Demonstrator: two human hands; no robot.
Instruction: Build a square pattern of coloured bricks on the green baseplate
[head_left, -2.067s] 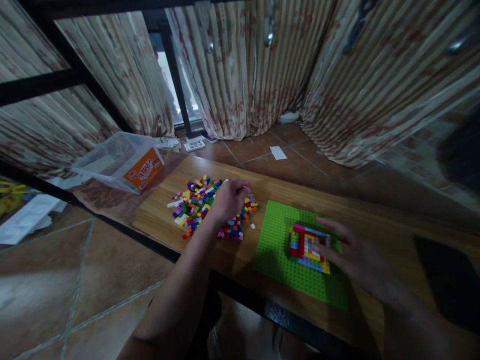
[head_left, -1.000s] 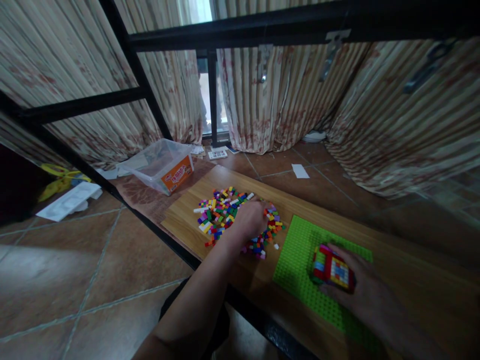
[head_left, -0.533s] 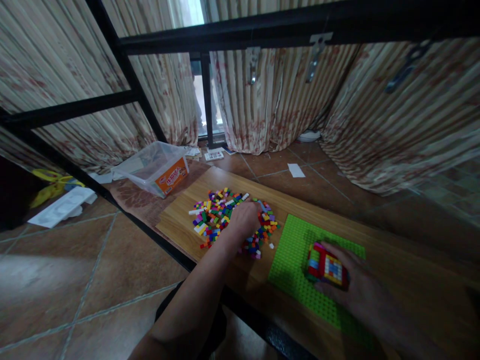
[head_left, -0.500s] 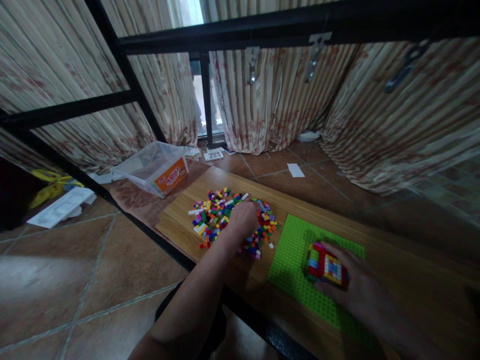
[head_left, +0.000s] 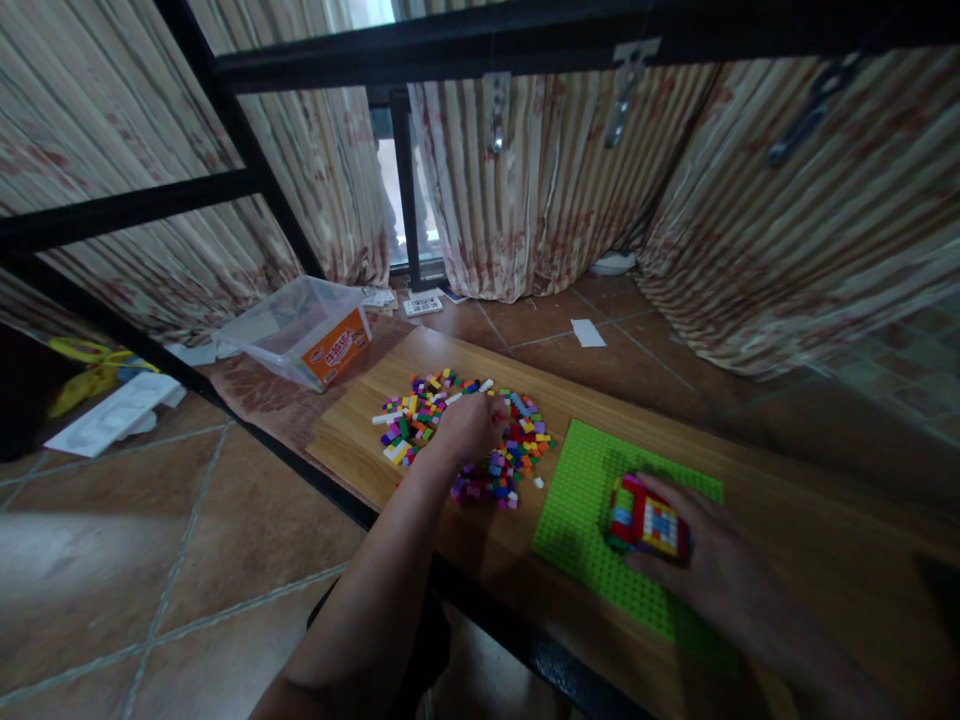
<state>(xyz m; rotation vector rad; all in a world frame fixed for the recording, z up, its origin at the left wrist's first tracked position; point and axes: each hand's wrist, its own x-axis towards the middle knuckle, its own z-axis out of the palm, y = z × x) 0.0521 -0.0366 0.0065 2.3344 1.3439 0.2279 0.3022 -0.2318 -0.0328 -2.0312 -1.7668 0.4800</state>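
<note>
My left hand is over a pile of small coloured toy bricks on the wooden board. Its fingers are curled in, and whatever is between them is hidden from view. My right hand wraps thumb and fingers around a toy brick model, mostly red with yellow, blue, white and green bricks. The model is over a green studded baseplate. Whether its underside touches the plate I cannot tell.
A clear plastic box with an orange label stands beyond the left end of the wooden board. Black metal bars cross in front of striped curtains. White paper lies on the tiled floor.
My left hand has shifted slightly left over the pile, its fingers still curled. My right hand keeps hold of the brick model, which has turned a little. The camera view has shifted slightly.
</note>
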